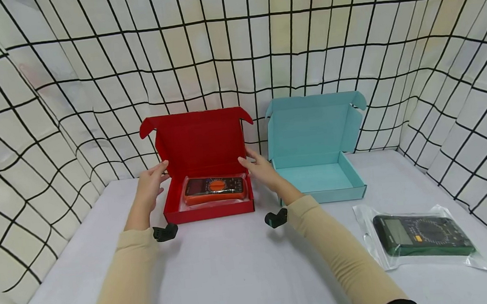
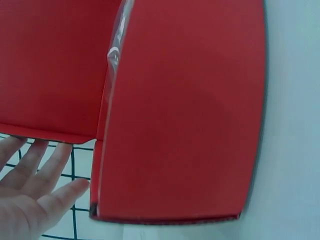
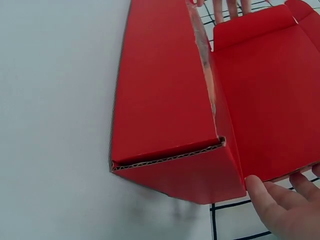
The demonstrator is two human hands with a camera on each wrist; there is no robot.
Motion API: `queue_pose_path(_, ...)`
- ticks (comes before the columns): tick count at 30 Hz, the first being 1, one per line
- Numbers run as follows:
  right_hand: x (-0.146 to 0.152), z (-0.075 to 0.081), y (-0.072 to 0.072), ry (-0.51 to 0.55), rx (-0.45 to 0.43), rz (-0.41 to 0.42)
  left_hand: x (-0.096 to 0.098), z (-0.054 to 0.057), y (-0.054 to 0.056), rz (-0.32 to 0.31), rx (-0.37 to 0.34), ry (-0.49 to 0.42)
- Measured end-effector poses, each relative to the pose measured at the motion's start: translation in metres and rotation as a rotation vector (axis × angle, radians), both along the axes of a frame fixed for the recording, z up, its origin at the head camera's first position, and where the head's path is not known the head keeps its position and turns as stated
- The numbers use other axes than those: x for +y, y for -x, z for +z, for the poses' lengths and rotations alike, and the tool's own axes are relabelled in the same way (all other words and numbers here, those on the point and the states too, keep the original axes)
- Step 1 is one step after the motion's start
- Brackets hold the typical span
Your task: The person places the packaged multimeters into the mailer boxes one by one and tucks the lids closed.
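Tan sleeves (image 1: 339, 253) sit closest to us, reaching in from seven and five o'clock, with a small black wrist camera (image 1: 166, 232) below the left hand and its twin (image 1: 276, 219) below the right. Our left hand (image 1: 149, 184) is at nine o'clock of the red box (image 1: 209, 214), fingers fairly straight and spread, tips touching the edge of the raised lid (image 1: 202, 140). Our right hand (image 1: 263, 169) mirrors it at three, fingers loosely spread along the lid's other edge; we can't tell how firmly either one presses. Inside the tray, wrapped in clear plastic, lies the orange multimeter (image 1: 217, 186).

Looks to us like we're handling the lid, so tips: work both edges evenly so it doesn't twist, watch the two side flaps up top, and tuck that plastic below the front wall so it can't snag. Thumbs out of the hinge corners too.

Farther out, at three o'clock of our box, stands the open teal box (image 1: 323, 196), then around four the green multimeter (image 1: 425, 236) in its clear bag (image 1: 365, 233), all on the white table (image 1: 218, 276).
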State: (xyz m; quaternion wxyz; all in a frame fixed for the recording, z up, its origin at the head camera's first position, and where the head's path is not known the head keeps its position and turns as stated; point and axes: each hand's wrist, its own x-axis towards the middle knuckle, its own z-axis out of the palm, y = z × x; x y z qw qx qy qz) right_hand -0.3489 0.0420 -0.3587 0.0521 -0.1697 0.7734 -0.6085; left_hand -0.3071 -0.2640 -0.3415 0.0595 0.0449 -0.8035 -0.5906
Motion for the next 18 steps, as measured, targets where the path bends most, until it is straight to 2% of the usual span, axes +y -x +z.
queue_pose_path(5, 0.003, 0.001, 0.0, 0.14, -0.071, 0.048, -0.007, -0.001, -0.003, -0.041, 0.004, -0.044)
queue_pose_path(10, 0.006, 0.003, 0.001, 0.276, -0.18, 0.054, -0.011, -0.003, -0.003, -0.064, -0.002, -0.083)
queue_pose_path(13, 0.006, 0.002, 0.002, 0.277, -0.196, 0.05, -0.011, -0.003, -0.003, -0.064, -0.003, -0.084)
queue_pose_path(18, 0.005, 0.0, 0.001, 0.228, -0.153, 0.064, -0.011, -0.003, -0.004, -0.057, -0.008, -0.091)
